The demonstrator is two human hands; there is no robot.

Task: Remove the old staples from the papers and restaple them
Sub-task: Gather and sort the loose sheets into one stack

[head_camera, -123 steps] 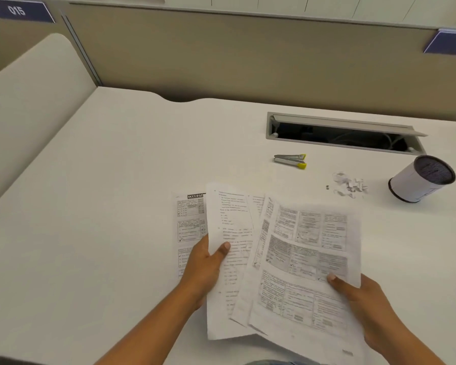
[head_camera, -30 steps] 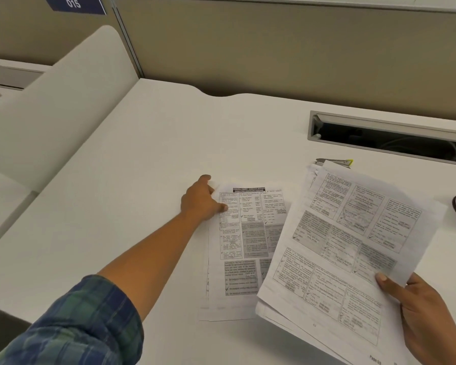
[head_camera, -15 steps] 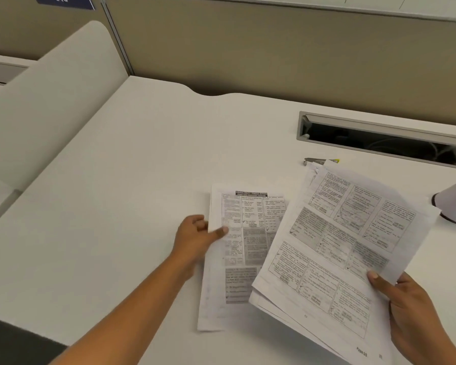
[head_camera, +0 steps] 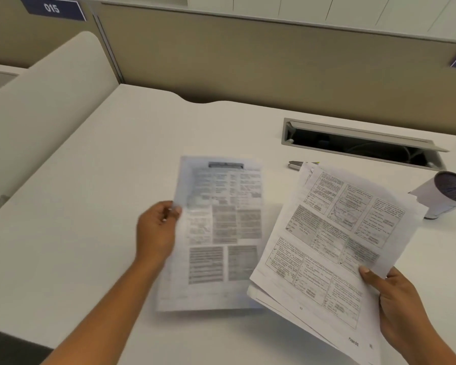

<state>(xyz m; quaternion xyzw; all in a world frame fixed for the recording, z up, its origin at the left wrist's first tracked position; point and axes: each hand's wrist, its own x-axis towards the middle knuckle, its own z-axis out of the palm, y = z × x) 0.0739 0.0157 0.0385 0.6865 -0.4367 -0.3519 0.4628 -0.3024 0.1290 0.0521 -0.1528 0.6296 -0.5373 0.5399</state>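
Risk, largest item first. The fanned stack of white printed papers (head_camera: 334, 246) sits at 4 o'clock, raised off the white table (head_camera: 90, 233). Only the right hand (head_camera: 400, 306) supports it, its grip clamped on the lower right corner with the thumb on top. The lower sheets already splay out, so a slack grip would probably let them slide apart and lose page order.

The separate white printed sheet (head_camera: 221, 233) is near centre. The left hand (head_camera: 156, 233) has its grip pinched on the sheet's left edge at 9 o'clock. The sheet is blurred, and whether it touches the table cannot be told. Held at one edge, it could buckle or meet the stack askew, which would give a crooked restaple. No staple is visible.

Surroundings:
- The grey rectangular cable opening (head_camera: 353, 146) lies at 1 o'clock.
- The white cylindrical container with a dark mesh end (head_camera: 442, 193) lies tilted at 3 o'clock, near the stack's far corner. A swing of the papers could knock it.
- The silver tool with a yellow tip (head_camera: 296, 164) is at 1 o'clock, partly hidden behind the stack, which blocks reach to it.
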